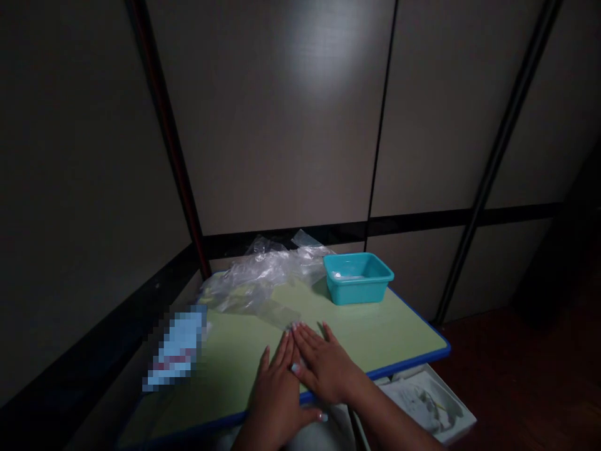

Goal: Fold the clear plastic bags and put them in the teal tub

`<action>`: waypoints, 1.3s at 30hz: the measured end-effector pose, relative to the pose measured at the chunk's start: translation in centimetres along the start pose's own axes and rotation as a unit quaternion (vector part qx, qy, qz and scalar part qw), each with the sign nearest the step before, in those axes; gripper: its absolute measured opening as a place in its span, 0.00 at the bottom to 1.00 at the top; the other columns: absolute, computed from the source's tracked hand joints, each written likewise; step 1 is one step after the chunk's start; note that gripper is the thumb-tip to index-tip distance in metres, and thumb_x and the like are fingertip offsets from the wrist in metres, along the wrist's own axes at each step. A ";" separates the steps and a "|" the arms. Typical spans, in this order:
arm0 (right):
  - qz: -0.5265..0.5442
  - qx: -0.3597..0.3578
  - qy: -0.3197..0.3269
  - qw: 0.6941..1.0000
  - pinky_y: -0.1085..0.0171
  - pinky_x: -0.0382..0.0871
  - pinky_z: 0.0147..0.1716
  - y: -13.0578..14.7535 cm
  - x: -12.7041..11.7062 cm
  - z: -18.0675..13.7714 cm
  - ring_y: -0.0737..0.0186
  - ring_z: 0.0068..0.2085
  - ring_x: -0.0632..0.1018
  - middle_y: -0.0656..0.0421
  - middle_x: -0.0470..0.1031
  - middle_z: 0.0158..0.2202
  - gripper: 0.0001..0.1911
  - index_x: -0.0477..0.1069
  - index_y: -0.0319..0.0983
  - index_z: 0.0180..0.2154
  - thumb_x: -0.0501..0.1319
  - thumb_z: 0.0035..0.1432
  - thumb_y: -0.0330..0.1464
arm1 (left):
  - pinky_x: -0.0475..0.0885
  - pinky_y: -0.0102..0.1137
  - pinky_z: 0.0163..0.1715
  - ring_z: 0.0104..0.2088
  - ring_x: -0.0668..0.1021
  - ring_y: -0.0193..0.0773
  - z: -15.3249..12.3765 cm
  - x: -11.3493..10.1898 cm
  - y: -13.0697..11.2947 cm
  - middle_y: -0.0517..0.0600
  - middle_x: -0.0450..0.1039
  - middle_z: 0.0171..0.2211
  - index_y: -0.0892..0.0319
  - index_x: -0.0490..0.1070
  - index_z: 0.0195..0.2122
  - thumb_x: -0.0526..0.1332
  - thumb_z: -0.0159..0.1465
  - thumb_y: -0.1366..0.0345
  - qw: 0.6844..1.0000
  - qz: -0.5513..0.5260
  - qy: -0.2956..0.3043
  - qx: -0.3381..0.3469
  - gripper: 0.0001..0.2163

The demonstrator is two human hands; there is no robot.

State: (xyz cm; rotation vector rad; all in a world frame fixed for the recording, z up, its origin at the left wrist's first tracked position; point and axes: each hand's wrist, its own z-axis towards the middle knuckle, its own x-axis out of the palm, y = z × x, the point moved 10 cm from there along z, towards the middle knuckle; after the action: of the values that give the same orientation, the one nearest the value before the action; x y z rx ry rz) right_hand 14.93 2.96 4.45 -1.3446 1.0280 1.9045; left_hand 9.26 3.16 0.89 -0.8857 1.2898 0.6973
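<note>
My left hand [277, 388] lies palm down over the near edge of the pale green table [375, 338], its fingers stretched forward and the thumb out to the side. My right hand [323, 363] rests flat beside it, fingers extended, with its fingertips touching or nearly touching those of the left. Neither hand shows anything held. Just beyond the fingertips spreads a crumpled heap of clear plastic bags [267, 269]. A turquoise plastic basin [359, 289] stands behind and to the right of my hands; something pale lies inside it.
A blurred-out light blue item [178, 347] sits at the table's left side. Below the right edge, a white open box [451, 401] holds pale, indistinct contents. Panelled walls [282, 138] rise behind and left of the table. Dark reddish floor [530, 382] shows at right.
</note>
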 end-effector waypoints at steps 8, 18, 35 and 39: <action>0.056 0.024 0.006 0.998 0.46 0.34 0.62 -0.1 -0.4 -0.2 0.58 0.66 0.45 0.51 0.44 0.66 0.35 0.42 0.38 0.65 0.38 0.63 0.51 | 0.40 0.48 0.62 0.66 0.39 0.50 0.5 1.0 1.3 0.57 0.35 0.66 0.65 0.43 0.66 0.66 0.43 0.49 1.000 0.012 -0.009 -0.023 0.53; 0.047 0.005 0.002 0.999 0.41 0.29 0.61 1.0 -1.5 -0.4 0.56 0.66 0.47 0.53 0.44 0.66 0.31 0.42 0.46 0.65 0.41 0.65 0.49 | 0.43 0.47 0.62 0.66 0.39 0.51 -0.1 -0.6 1.2 0.56 0.31 0.66 0.62 0.39 0.66 0.68 0.41 0.47 0.996 0.018 -0.092 -0.014 0.57; 0.024 -0.022 0.023 0.999 0.41 0.26 0.60 2.7 -0.9 -1.0 0.55 0.66 0.48 0.52 0.44 0.66 0.30 0.45 0.45 0.64 0.42 0.65 0.48 | 0.43 0.46 0.62 0.66 0.40 0.48 -0.4 -1.4 0.7 0.57 0.32 0.67 0.61 0.38 0.66 0.65 0.47 0.52 0.998 -0.052 -0.039 0.005 0.50; 0.019 -0.043 0.057 0.997 0.38 0.26 0.58 2.4 -0.4 -0.8 0.54 0.66 0.47 0.53 0.43 0.67 0.29 0.44 0.48 0.64 0.43 0.64 0.47 | 0.43 0.47 0.62 0.66 0.38 0.48 -0.3 -1.4 0.8 0.57 0.29 0.67 0.62 0.39 0.66 0.65 0.46 0.49 0.998 -0.053 -0.028 0.007 0.52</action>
State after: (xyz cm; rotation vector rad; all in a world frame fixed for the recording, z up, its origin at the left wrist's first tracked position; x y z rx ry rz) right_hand 13.49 1.01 5.26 -1.5070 1.0436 1.9399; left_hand 8.22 3.35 2.09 -0.9115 1.1877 0.6243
